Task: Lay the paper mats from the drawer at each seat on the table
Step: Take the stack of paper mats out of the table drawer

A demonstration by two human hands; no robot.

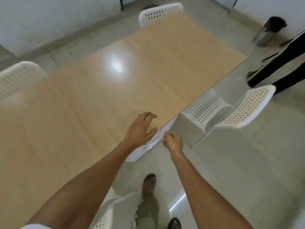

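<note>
In the head view both bare forearms reach forward and down toward the near right edge of the light wooden table (82, 100). The left hand (140, 129) hovers palm-down over that edge, fingers spread and slightly bent, thumb out toward the white thing below it; it holds nothing, though whether its heel touches that thing cannot be told. The right hand (173, 141) sits just beside it, off the table's edge, fingers curled at the long edge of the white paper mats (148, 147); the blur hides whether it actually pinches them. The mats show as a narrow white strip lying along and partly over the table's edge, with faint curved silver lines on the surface; how many sheets there are cannot be seen. No writing or label can be read anywhere. White perforated plastic chairs stand around the table: one at the far end (158, 14), one at the left (18, 78), one at the right (239, 109). Below, the person's sandalled foot (149, 182) stands on pale floor.
</note>
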